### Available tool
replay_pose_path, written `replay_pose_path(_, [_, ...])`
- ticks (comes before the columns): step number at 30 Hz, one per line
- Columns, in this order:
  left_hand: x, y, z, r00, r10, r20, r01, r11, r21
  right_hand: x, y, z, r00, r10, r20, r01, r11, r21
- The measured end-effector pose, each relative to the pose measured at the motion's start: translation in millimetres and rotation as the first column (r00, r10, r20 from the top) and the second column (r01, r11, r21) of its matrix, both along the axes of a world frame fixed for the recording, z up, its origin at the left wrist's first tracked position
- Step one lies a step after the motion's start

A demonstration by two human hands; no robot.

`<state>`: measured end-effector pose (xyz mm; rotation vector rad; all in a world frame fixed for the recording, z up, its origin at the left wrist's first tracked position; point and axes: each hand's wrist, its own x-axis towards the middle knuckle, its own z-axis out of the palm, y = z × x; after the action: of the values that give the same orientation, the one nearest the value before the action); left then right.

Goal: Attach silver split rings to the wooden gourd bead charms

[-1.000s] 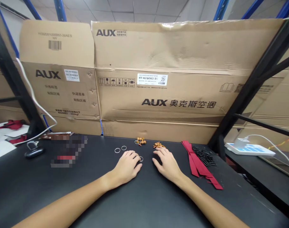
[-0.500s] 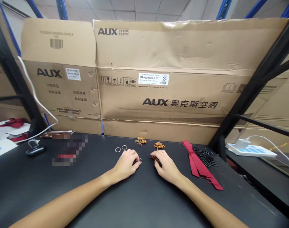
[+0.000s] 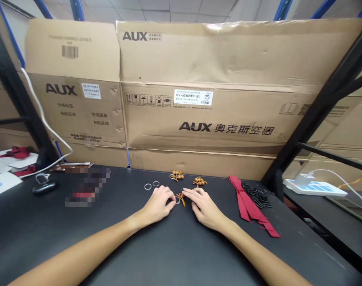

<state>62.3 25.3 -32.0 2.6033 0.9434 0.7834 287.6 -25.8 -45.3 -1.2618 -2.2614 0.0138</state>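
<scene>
My left hand [image 3: 158, 203] rests on the black table, its thumb and fingertips closed on a silver metal ring [image 3: 178, 200]. Just right of that ring lies a small brown beaded pendant with a yellow cord [image 3: 181, 198]. The fingertips of my right hand [image 3: 204, 206] are at the pendant's edge; its fingers are stretched out and the thumb is apart. Whether they touch the pendant I cannot tell. Behind my right hand sits a small pile of brown bead pendants [image 3: 200, 182]. Farther back, another beaded bunch [image 3: 178, 175] lies with a ring. Two loose silver rings [image 3: 148, 186] lie behind my left hand.
Red ribbon strips [image 3: 249, 206] and several black clips or buckles [image 3: 257, 196] lie to the right. On the left are a black oval object [image 3: 44, 187] and a pixelated item [image 3: 87, 188]. Cardboard boxes [image 3: 199, 159] line the back. A white power strip [image 3: 314, 187] stands far right.
My right hand has moved slightly left and its fingers have straightened, letting go of the beaded pendant, which now lies beside the ring. The left hand stays in place.
</scene>
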Motion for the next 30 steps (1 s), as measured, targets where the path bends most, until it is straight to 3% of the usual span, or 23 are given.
replay_pose_path(4, [1,-1,0.4,1.0,0.019,-0.009,-0.019,1.0,0.002,-3,-2,3.3,1.0,-0.027,0.001,0.027,0.999,0.019])
replay_pose_path(13, [-3,1,6.8,0.996,-0.092,0.02,0.093,0.99,-0.102,-5,-7,10.5,1.0,0.014,-0.019,-0.014,1.0,-0.018])
replay_pose_path(30, [0,-9,11.9,0.977,-0.172,-0.123,0.173,0.985,0.002,-11,-8,7.4,1.0,0.008,-0.022,-0.008,1.0,0.003])
